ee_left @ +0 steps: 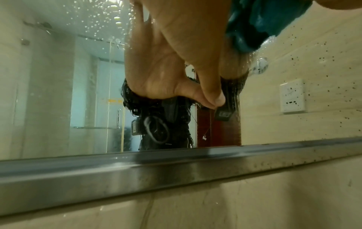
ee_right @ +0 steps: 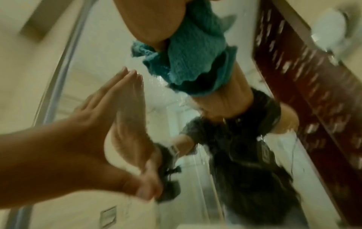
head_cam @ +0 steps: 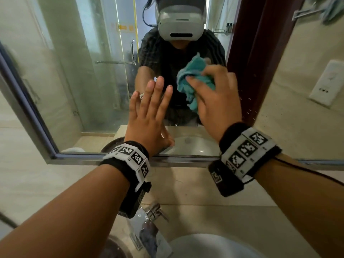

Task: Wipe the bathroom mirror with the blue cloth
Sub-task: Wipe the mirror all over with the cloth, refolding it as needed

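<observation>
The right hand [head_cam: 217, 97] has the blue cloth [head_cam: 193, 79] bunched up under its fingers and pushed against the glass. The fingers are spread over it and it's pinned by the fingertips more than the palm. The left hand [head_cam: 149, 116] is flat and wide, holding nothing, with palm and straight fingers planted on the mirror [head_cam: 83, 71] just left of the cloth as a brace.

If I were doing this stroke, I'd flatten that wad out a bit. A scrunched ball only touches the glass in a small patch, so you end up chasing streaks. The left wrist view shows water droplets and dark specks across the glass, especially out to the right, so I'd work in overlapping passes and carry them right down to the metal frame [ee_left: 176, 167] along the bottom edge. Also, the bracing palm is probably leaving its own print, so that spot wants a pass once the hand comes off.

The cloth sits around the middle of the mirror, between the right hand and the glass. It's close beside the left fingertips but not touching them as far as I can tell. Below the mirror are the tap [head_cam: 154, 213] and the basin [head_cam: 214, 246] on the worktop.
</observation>
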The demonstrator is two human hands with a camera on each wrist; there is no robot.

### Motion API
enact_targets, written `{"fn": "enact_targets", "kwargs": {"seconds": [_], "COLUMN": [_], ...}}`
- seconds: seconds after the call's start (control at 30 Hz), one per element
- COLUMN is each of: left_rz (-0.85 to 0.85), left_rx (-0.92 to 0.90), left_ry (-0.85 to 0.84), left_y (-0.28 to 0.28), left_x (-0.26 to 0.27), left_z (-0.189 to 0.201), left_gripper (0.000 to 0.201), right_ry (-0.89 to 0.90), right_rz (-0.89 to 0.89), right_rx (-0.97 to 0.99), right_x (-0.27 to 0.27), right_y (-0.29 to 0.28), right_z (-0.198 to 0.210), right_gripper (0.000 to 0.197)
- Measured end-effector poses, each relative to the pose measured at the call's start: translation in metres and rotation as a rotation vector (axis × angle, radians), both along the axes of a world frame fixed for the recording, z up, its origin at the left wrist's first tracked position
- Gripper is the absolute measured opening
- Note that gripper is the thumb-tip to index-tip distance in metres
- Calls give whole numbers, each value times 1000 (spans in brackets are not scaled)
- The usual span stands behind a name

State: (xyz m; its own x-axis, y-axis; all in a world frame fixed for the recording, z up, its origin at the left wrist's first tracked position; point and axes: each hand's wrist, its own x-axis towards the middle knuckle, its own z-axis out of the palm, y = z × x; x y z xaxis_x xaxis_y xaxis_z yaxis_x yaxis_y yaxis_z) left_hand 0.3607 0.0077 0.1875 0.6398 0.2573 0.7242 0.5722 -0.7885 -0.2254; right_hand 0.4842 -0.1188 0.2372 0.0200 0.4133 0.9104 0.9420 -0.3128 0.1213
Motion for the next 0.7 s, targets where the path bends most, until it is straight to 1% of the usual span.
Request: {"fn": "enact_targets", "kwargs": {"seconds": [0.03, 0.07, 0.13, 0.17, 0.2, 0.23, 0.3, 0.33, 0.37, 0.43, 0.47, 0.5, 0.53, 0.57, 0.63, 0.67, 0.7], "left_rz": [-7, -16, -43, -57, -62, -59, -53, -49, -39, -16, -14, -16, -21, -29, -59, -70, -70], "left_rx": [8, 17, 46, 56, 60, 63, 65, 63, 62, 70, 73, 74, 71, 70, 68, 60, 55], "left_ry": [-1, -8, -42, -48, -46, -39, -21, -12, -7, 2, 7, 10, 6, -3, -29, -29, -17], "left_y": [2, 4, 6, 7, 8, 9, 8, 8, 8, 9, 10, 11, 12, 12, 11, 11, 10], "left_x": [-1, -2, -3, -3, -4, -4, -5, -5, -4, -4, -5, -5, -5, -5, -5, -5, -5], "left_z": [-1, -1, -2, -3, -4, -4, -2, -2, -2, -1, -1, -2, -2, -3, -3, -4, -4], "left_gripper": [140, 135, 118, 109, 105, 106, 113, 119, 126, 138, 142, 143, 141, 135, 114, 107, 106], "right_ry": [-7, -1, 1, -103, -187, -239, -263, -284, -262, -91, -16, 24, 23, -16, -151, -195, -201], "right_rz": [-19, -4, 126, 159, 143, 128, 133, 108, 68, 51, 45, 38, 32, 43, 85, 82, 78], "right_rx": [24, -16, -217, -318, -408, -457, -447, -402, -329, -175, -120, -93, -107, -159, -325, -397, -445], "right_x": [-2, -4, -7, -6, -5, 2, 12, 10, 8, 3, -1, -6, -9, -11, -8, -4, -1], "right_y": [6, 10, 8, 3, -5, -10, -11, -11, -10, -4, 1, 7, 12, 13, 5, -5, -14], "right_z": [-1, -14, -61, -88, -103, -109, -95, -76, -58, -21, -13, -14, -24, -41, -88, -104, -110], "right_gripper": [34, 30, 26, 27, 31, 33, 36, 42, 48, 55, 56, 57, 58, 57, 47, 42, 40]}}
